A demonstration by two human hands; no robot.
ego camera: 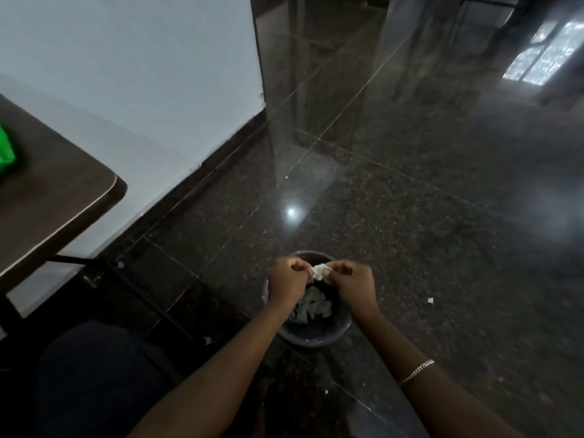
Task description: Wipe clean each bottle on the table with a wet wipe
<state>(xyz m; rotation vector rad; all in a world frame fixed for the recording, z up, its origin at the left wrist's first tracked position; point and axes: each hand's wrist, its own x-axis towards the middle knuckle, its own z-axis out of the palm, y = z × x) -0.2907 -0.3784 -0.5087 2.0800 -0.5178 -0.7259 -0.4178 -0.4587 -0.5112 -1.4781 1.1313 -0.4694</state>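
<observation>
Hands meet over a dark bin (pixel 343 327) on a polished stone floor (pixel 426 216): the left hand (pixel 289 281) and right hand (pixel 352 284) each pinch one side of a crumpled white wipe (pixel 319 271), held just above the bin's mouth. More crumpled wipes (pixel 313 305) lie inside. A thin bracelet (pixel 417 371) circles the right forearm. At far left, a brown table (pixel 57 197) bears a blurred green object (pixel 6 147). No bottle shows.

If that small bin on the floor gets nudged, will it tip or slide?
The bin probably slides: the floor looks polished and glossy. It seems light, holding only crumpled wipes. It looks squat, so tipping seems less likely than skidding.
</observation>
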